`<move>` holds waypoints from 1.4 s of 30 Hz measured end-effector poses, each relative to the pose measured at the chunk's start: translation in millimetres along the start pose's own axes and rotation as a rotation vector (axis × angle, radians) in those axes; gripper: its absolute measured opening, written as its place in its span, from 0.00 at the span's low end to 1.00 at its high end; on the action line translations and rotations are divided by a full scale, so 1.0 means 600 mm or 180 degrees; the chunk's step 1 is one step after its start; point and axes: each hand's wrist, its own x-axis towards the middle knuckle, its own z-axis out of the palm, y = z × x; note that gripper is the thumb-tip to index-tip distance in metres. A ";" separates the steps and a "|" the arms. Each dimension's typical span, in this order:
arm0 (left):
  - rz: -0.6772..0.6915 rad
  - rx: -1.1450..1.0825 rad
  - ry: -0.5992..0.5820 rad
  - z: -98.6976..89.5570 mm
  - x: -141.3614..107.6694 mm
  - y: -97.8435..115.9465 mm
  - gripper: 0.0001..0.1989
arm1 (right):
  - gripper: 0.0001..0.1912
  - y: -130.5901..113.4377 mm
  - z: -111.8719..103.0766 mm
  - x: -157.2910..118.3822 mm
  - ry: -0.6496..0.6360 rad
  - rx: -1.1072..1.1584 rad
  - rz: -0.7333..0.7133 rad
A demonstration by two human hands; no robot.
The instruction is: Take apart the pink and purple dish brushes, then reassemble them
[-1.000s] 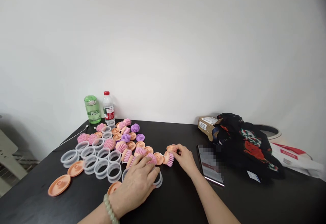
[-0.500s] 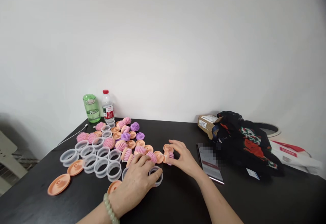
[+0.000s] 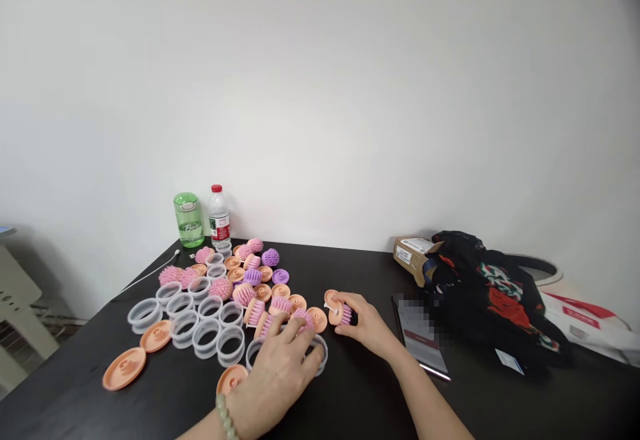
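Right hand (image 3: 364, 323) now clamps 1 pink brush (image 3: 337, 313), securing it; left hand (image 3: 280, 368), apart, nearer the worktop's (image 3: 70, 393) left edge, hold unclear

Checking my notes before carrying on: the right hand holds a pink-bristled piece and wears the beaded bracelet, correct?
One slip: the head view shows the beaded bracelet on the left hand, at its wrist. The right hand does hold a pink-bristled piece.
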 end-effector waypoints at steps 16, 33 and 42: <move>-0.0171 0.0119 0.0751 0.099 -0.002 0.018 0.06 | 0.24 -0.035 0.074 0.134 -0.0294 -0.0158 -0.0348; -0.0064 -0.0096 0.0321 0.009 -0.002 0.004 0.14 | 0.24 -0.011 0.065 0.051 0.0109 0.0044 -0.0063; -0.1244 -0.0267 0.0489 -0.014 -0.002 -0.080 0.06 | 0.23 -0.053 0.054 -0.010 0.0080 -0.0206 -0.0410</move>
